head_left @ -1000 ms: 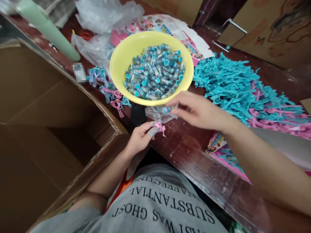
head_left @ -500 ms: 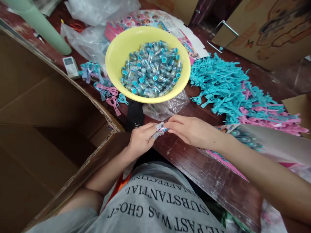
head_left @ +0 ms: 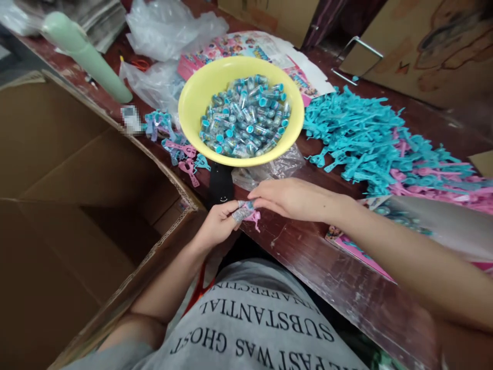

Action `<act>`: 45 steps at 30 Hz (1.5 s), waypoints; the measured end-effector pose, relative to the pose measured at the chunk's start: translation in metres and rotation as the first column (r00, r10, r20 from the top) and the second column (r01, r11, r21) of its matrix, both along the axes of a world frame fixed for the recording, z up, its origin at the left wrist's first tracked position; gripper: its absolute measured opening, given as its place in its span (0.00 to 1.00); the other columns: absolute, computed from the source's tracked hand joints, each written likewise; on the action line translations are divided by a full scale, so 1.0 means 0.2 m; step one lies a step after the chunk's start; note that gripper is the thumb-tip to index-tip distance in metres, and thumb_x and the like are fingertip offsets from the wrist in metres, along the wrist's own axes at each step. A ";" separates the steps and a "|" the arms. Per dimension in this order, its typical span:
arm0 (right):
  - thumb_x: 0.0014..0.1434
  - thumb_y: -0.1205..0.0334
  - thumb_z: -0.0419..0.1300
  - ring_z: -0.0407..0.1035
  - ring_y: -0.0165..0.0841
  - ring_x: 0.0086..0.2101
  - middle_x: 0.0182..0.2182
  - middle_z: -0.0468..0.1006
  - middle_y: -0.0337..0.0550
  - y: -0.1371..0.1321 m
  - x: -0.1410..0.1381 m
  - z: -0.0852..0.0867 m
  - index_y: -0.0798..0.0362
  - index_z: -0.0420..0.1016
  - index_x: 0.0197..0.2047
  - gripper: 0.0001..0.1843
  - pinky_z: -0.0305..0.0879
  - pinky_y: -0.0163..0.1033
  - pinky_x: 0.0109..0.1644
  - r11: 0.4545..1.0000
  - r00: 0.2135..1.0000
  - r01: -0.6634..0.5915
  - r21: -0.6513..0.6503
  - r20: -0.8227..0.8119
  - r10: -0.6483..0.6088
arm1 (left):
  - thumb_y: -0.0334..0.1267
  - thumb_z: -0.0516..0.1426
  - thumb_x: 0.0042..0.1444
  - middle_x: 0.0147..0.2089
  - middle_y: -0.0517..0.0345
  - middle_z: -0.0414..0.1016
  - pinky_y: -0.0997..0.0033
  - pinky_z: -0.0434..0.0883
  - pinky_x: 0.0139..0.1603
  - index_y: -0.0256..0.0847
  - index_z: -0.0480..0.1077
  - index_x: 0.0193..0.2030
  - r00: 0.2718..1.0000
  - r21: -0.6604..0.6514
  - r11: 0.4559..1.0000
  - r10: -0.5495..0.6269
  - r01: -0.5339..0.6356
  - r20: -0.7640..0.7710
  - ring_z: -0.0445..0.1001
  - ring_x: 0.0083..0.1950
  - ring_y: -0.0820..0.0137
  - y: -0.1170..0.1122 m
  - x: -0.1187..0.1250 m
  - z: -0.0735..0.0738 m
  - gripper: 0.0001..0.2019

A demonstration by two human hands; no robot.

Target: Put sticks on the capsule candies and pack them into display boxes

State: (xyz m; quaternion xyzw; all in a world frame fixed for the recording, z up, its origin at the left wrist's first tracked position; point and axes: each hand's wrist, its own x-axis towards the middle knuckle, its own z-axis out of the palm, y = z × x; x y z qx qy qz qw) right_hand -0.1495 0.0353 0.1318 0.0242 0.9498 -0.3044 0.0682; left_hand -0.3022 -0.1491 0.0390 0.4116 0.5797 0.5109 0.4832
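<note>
My left hand (head_left: 219,224), with grey wrapping on its thumb and a fingertip, is closed on a pink plastic piece (head_left: 253,218) that has a narrow end hanging down. Beside that piece, a small clear vial with blue on it (head_left: 248,205) shows between the two hands. My right hand (head_left: 288,198) has its fingers pinched together at the vial's end; the fingertips partly cover it. Just beyond the hands, a yellow bowl (head_left: 185,110) holds many similar blue-capped vials (head_left: 246,121).
Blue plastic pieces (head_left: 346,133) and pink ones (head_left: 442,187) are heaped at the right. A few more clips (head_left: 188,169) lie left of the bowl. An open cardboard box (head_left: 77,205) stands at the left, near a green cylinder (head_left: 88,59). Clear plastic bags (head_left: 165,31) lie behind.
The pink piece now sticks out below my fingers, where before it was mostly covered. Both hands have shifted slightly left, and the camera view has moved a little.
</note>
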 end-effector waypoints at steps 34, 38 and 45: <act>0.80 0.50 0.47 0.76 0.35 0.53 0.54 0.85 0.41 -0.46 1.23 0.16 0.49 0.80 0.57 0.22 0.72 0.41 0.59 0.436 0.525 0.847 0.304 -0.354 -0.774 | 0.49 0.76 0.48 0.31 0.63 0.77 0.79 0.63 0.23 0.41 0.79 0.46 0.938 -0.275 0.901 -0.346 0.334 0.008 0.64 0.25 0.77 0.38 0.57 -0.11 0.23; 0.75 0.55 0.52 0.79 0.44 0.49 0.48 0.85 0.53 -0.53 1.98 -0.05 0.52 0.82 0.50 0.17 0.72 0.49 0.57 -0.224 -0.145 0.950 0.217 -0.326 -0.934 | 0.49 0.75 0.51 0.46 0.53 0.85 0.67 0.80 0.45 0.44 0.81 0.49 0.753 -0.323 0.713 -0.659 0.622 -0.006 0.82 0.44 0.63 0.35 0.73 -0.02 0.21; 0.71 0.63 0.45 0.78 0.51 0.50 0.47 0.84 0.67 -0.71 3.07 -0.41 0.57 0.81 0.48 0.22 0.69 0.53 0.54 -0.756 -0.687 0.589 0.284 -0.315 -0.654 | 0.47 0.67 0.64 0.46 0.56 0.85 0.63 0.79 0.53 0.44 0.76 0.46 0.449 -0.266 0.424 -0.893 0.866 0.040 0.84 0.48 0.63 0.36 1.25 -0.10 0.12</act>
